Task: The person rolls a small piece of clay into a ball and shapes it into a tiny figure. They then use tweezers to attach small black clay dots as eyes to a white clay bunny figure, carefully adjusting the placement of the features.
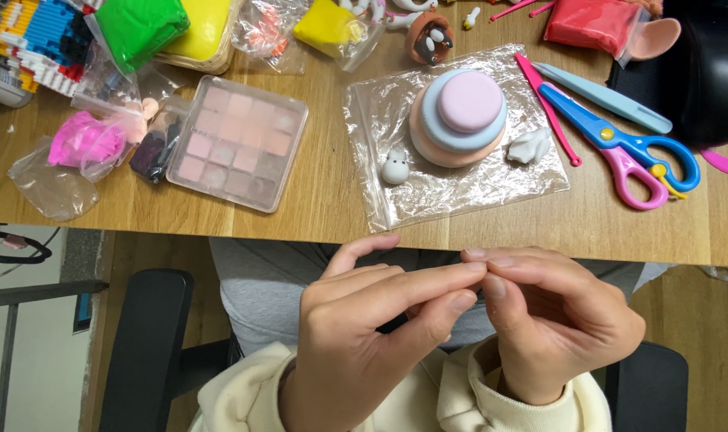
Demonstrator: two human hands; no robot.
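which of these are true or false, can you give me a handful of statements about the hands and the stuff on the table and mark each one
1. The left hand and right hand meet at the fingertips below the table edge. True.
2. The stacked clay piece has a green top. False: its top disc is pink, over a pale blue layer and a peach base.
3. The scissors lie to the right of the stacked piece. True.
4. The left hand holds the scissors. False: they lie on the table, untouched.
5. The stacked piece sits on a clear plastic sheet. True.
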